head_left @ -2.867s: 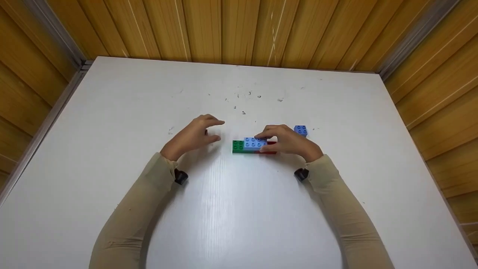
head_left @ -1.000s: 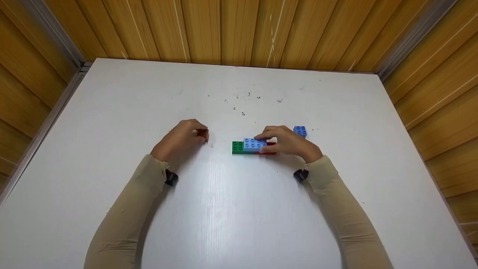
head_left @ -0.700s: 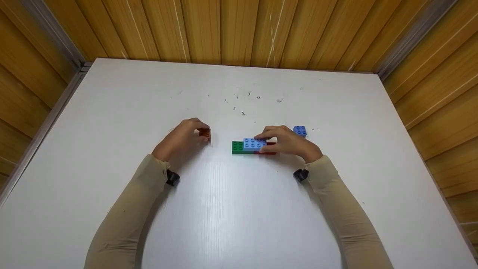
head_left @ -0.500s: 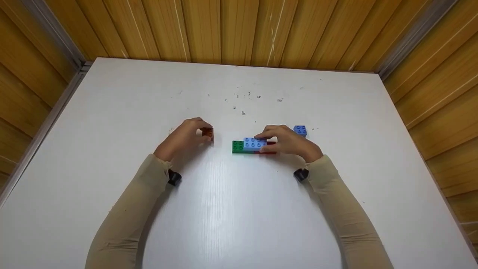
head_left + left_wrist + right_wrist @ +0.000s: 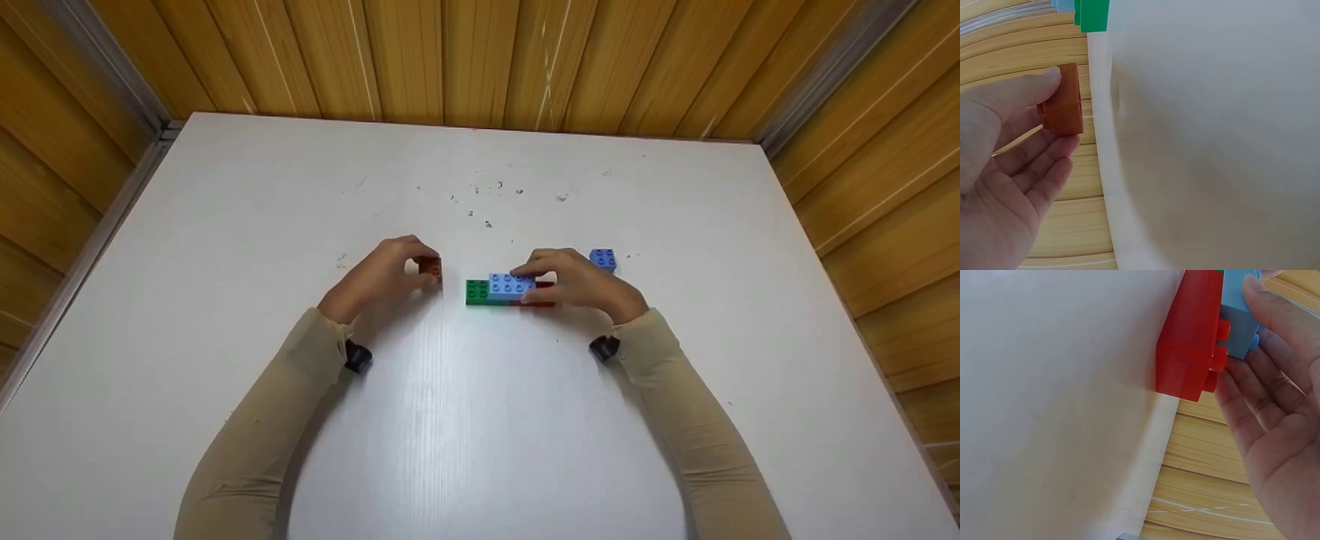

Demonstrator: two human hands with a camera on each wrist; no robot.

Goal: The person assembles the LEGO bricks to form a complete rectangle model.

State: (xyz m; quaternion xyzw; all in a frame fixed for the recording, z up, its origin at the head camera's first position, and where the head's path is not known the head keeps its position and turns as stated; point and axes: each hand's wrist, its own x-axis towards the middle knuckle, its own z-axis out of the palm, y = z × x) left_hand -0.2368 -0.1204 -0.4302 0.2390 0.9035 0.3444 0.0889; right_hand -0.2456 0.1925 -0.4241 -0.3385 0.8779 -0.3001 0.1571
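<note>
My left hand (image 5: 381, 276) pinches a small orange-brown toy building brick (image 5: 430, 269) between thumb and fingers, left of the joined bricks. In the left wrist view this brick (image 5: 1065, 104) is tipped on its side, studs facing the palm. My right hand (image 5: 583, 286) grips a light blue brick (image 5: 507, 286) across its right part, thumb on the near side. That brick sits on top of a green brick (image 5: 477, 293) at left and a red brick (image 5: 546, 289) at right, bridging them. In the right wrist view the red brick (image 5: 1188, 343) shows bare studs beside the fingers.
A loose blue brick (image 5: 603, 259) lies behind the right wrist on the white table (image 5: 480, 420). Dark scuff marks (image 5: 488, 224) dot the tabletop farther back. Wood-patterned panels (image 5: 480, 60) stand along the back and sides.
At first the left hand's fingers were spread with the orange-brown brick mostly hidden behind them. It then took hold of the brick and moved right, toward the joined bricks. The right hand stayed put.
</note>
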